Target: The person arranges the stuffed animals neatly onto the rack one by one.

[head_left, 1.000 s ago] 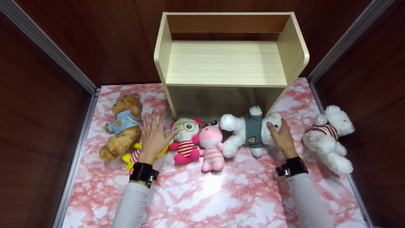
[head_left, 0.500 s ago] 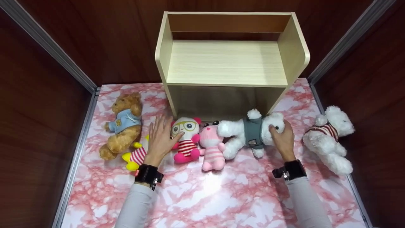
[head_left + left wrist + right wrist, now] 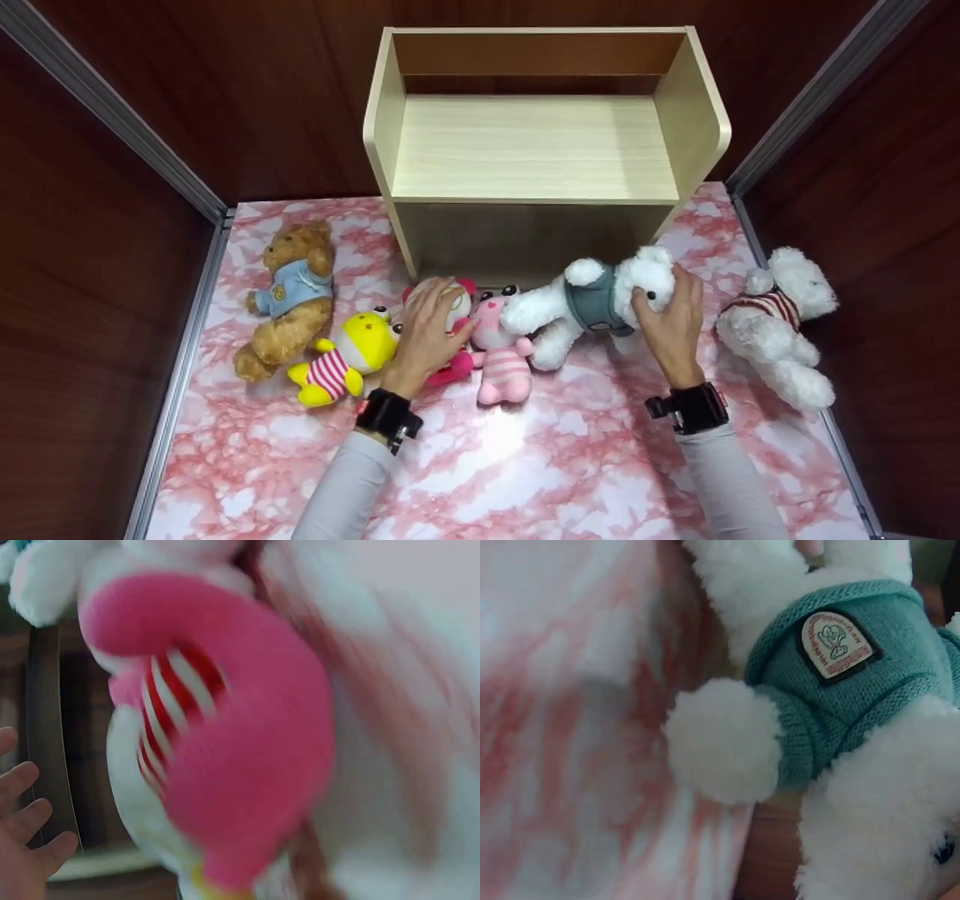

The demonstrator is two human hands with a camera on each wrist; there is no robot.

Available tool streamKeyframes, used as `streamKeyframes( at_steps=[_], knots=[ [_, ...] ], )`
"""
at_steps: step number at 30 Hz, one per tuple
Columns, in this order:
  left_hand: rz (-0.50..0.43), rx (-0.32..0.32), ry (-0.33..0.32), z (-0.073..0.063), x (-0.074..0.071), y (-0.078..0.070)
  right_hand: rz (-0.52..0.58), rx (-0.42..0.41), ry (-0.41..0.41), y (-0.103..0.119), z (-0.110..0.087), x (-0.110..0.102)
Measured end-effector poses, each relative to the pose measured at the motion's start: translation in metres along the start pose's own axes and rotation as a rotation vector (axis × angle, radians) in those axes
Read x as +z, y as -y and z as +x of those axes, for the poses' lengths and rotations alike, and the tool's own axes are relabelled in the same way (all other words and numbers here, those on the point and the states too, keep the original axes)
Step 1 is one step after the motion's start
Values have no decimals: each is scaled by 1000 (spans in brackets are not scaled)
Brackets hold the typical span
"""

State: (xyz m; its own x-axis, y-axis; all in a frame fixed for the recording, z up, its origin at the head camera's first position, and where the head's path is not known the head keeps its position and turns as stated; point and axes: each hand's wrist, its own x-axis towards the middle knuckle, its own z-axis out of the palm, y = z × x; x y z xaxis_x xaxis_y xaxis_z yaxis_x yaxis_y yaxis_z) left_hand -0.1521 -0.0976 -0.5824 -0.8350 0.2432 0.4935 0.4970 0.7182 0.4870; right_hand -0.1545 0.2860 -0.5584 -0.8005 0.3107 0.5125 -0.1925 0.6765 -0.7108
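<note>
My right hand [image 3: 671, 322] grips the head of a white teddy bear [image 3: 641, 281] in a grey-green sweater, thumb beside its eye. The bear's legs overlap a pink striped plush doll [image 3: 506, 371]. In the right wrist view, the bear's knitted sweater [image 3: 892, 652] has a sewn badge. My left hand [image 3: 424, 337] is over a panda plush [image 3: 454, 371] in a red-and-white striped top and covers much of it. In the left wrist view, that hand's fingers [image 3: 30, 825] are spread beside the panda. A yellow plush doll [image 3: 367, 341] lies just left of this hand.
A pale wooden shelf unit [image 3: 532, 150] stands behind the toys against the dark wall. On the far left lies a brown teddy bear [image 3: 292, 300] in a blue top. Another white bear [image 3: 780, 322] with a striped top lies by the right wall.
My left hand has moved right, from over the yellow doll to over the panda, uncovering the yellow doll. The bear in my right hand has tilted, its head shifting slightly up and back.
</note>
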Motion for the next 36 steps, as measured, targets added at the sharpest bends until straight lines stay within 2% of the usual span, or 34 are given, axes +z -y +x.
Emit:
streamKeyframes(
  at_steps=[4,8,15,18,22,26,30,33,36],
  knots=[
    [-127,-45,75,6,10,-18,-10,-141,-33,12,3,2],
    [-221,-63,129,15,20,-35,-42,-235,-43,26,5,4],
    [-238,-67,217,40,34,-66,-66,-357,-68,50,14,4],
    [-238,-69,225,49,41,-75,-66,-410,-70,62,18,2],
    [-319,-98,228,56,50,-80,-65,-475,-53,76,22,0],
    [-492,-191,258,58,57,-81,-66,-507,-15,85,23,0],
    [-644,-210,268,54,65,-78,-63,-523,44,90,24,4],
    [-677,-193,248,50,72,-76,-66,-540,84,92,24,8],
    [-658,-242,209,45,78,-76,-76,-560,114,93,24,13]
  ],
)
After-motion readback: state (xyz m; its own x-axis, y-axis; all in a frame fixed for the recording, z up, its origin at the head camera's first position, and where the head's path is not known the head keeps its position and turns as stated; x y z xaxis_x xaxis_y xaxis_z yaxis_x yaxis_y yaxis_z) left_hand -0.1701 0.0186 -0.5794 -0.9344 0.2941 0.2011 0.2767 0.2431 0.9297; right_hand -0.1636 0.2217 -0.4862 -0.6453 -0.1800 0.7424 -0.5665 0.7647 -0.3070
